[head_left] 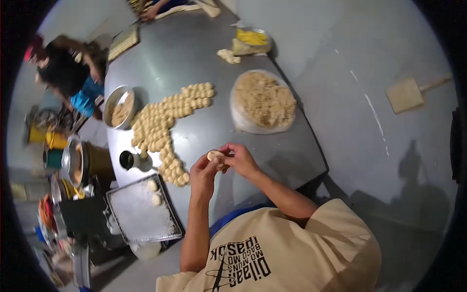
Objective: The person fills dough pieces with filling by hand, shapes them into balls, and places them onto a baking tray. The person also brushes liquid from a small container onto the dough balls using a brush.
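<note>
Close to my body, both hands meet over a small round piece of dough (214, 155). My left hand (202, 171) pinches it from the left, with the fingers curled under it. My right hand (238, 159) has its fingertips at the dough's right side. A bit of brown crumbly stuff shows beneath the fingers; what exactly it is I cannot make out. Left of my hands, many small dough balls (158, 119) lie in a curving band on the metal table (194, 53). Beyond my right hand stands a large tub of brown crumbly filling (265, 100).
At the left, a baking tray (141, 214) carries two dough rounds (156, 199). A dark-mouthed can (127, 159) and a bowl of filling (119, 107) stand nearby. Farther back is a bowl of yellow stuff (252, 37). A person (65, 68) stands left; another person's hand (152, 12) works at the far end.
</note>
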`<act>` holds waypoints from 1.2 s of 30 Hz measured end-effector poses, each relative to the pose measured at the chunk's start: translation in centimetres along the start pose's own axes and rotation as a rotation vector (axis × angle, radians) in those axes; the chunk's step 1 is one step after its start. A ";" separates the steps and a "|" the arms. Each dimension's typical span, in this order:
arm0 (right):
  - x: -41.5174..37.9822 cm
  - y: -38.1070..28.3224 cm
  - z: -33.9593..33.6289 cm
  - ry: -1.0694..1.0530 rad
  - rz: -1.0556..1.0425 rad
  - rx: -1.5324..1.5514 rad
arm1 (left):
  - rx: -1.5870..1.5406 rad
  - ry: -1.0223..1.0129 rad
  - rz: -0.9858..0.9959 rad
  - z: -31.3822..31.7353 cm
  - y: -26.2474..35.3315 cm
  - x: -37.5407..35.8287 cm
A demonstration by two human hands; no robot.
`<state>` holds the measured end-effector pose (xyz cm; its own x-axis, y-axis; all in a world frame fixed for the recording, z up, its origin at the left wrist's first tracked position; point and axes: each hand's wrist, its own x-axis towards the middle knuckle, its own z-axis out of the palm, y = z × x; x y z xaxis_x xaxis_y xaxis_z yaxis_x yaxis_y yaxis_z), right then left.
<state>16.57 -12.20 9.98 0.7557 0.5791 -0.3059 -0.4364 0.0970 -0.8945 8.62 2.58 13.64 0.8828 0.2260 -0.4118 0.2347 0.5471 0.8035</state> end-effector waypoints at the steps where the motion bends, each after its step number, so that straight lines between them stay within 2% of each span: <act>1: -0.8 1.2 -1.7 0.051 0.046 0.047 | 0.024 0.029 -0.032 0.8 -2.0 0.4; 2: -1.2 2.4 -3.1 0.089 0.092 0.098 | 0.049 0.068 -0.056 1.1 -4.0 0.8; 3: -1.7 3.0 -4.7 0.064 0.165 0.053 | 0.019 -0.034 -0.144 0.6 -5.4 1.4; 6: -0.9 5.8 -10.5 0.229 0.167 -0.256 | 0.102 0.126 -0.222 0.9 -8.7 0.9; 8: -0.2 5.4 -15.6 0.631 -0.419 -1.097 | 0.139 0.149 -0.212 1.5 -8.7 0.3; 10: 0.5 2.8 -19.9 0.740 -0.309 -1.216 | 0.172 0.159 -0.185 1.6 -8.8 -0.4; 13: 2.2 1.5 -23.9 0.751 -0.530 -1.518 | 0.216 0.138 -0.214 0.1 -10.3 -0.5; 16: 3.8 3.1 -24.6 0.701 -0.536 -1.668 | 0.252 0.145 -0.236 -0.5 -11.1 -0.4; 25: 5.8 7.4 -24.9 0.730 -0.467 -1.680 | 0.199 0.091 -0.280 -1.6 -11.6 0.1; 31: 4.8 8.5 -24.3 0.732 -0.385 -1.665 | 0.240 0.139 -0.236 -2.9 -10.0 0.5; 36: 3.5 8.2 -24.1 0.648 -0.333 -1.646 | 0.238 0.190 -0.254 -4.9 -10.6 0.7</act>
<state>27.43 -28.86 -6.33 0.9287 0.2899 0.2313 0.3350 -0.9233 -0.1878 4.76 0.95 2.74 0.6991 0.2649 -0.6641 0.5432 0.4072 0.7342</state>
